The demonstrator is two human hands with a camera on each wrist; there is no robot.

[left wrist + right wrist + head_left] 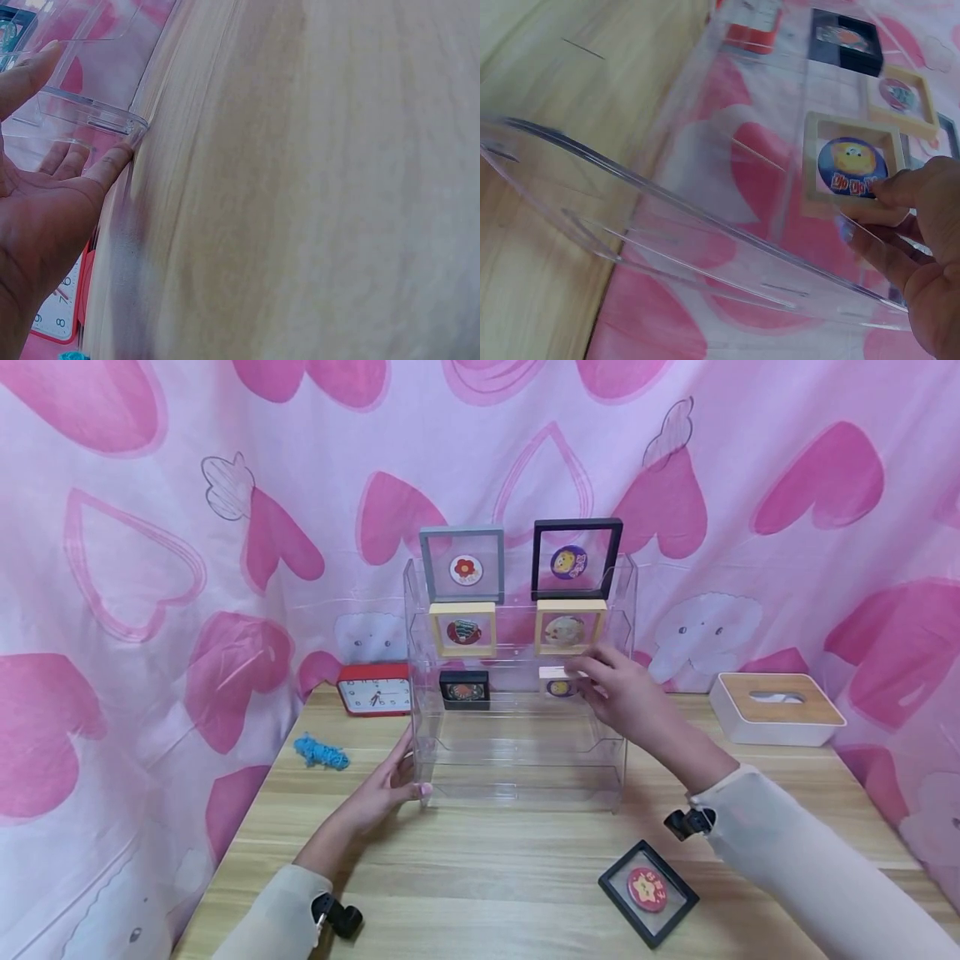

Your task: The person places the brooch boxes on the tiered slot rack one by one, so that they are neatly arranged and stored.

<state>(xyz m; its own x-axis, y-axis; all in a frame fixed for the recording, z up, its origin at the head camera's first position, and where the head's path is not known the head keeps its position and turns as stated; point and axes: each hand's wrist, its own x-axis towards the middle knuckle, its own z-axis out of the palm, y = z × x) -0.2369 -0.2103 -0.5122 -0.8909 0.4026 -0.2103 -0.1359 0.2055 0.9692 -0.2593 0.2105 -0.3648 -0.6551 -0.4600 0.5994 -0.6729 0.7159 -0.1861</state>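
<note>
A clear tiered acrylic display rack (pixel 517 797) stands on the wooden table and bears several badge frames. My left hand (pixel 382 789) holds its lower left side, with the side panel between thumb and fingers in the left wrist view. High on the right, my right hand (pixel 618 689) pinches a small cream frame (pixel 810 161) at its edge, thumb in front. A blue and yellow cartoon badge (pixel 851 166) sits inside that frame. Level with it on the left is a small black frame (pixel 463 691). Two cream frames, left (pixel 462 653) and right (pixel 570 652), stand one tier above.
On the top tier stand a grey frame (pixel 425 568) and a black frame (pixel 535 560). Another black frame (pixel 615 885) with a red badge lies at the front right. A red clock (pixel 375 670), blue string bundle (pixel 321 752) and tissue box (pixel 772 732) flank the rack.
</note>
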